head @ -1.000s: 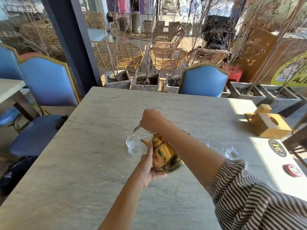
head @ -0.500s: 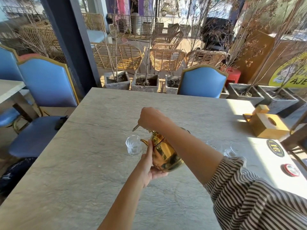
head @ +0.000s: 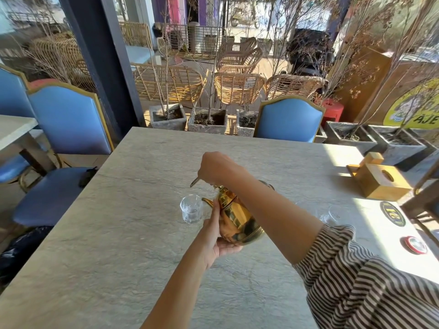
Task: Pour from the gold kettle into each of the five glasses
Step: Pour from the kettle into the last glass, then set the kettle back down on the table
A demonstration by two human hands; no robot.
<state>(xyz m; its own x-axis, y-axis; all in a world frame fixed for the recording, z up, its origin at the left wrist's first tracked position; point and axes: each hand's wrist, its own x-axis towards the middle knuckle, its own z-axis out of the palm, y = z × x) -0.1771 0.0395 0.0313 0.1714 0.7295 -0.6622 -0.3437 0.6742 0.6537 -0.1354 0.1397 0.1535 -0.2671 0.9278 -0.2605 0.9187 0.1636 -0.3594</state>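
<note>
1. Nearest thing is the striped sleeve (head: 370, 281) coming in from the near right, that arm reaching forward across the grey stone table (head: 107, 245).
2. Left hand (head: 213, 236) is cupped under the gold kettle (head: 237, 222), palm against its belly and base, fingers pointing up along the spout side.
3. The kettle is held above the middle of the table, tipped to the left, so its spout (head: 207, 201) sits right at the rim of a clear glass (head: 191, 208) standing just left of it.
4. Right hand (head: 217, 167) is above the kettle, fingers clenched around the handle at the top.
5. More clear glasses (head: 329, 213) sit right of the kettle, partly hidden behind the right forearm, so I can't count them.
6. Further right there's a wooden box (head: 377, 182) in the sun patch.
7. At the far edge, a blue chair (head: 288, 121).
</note>
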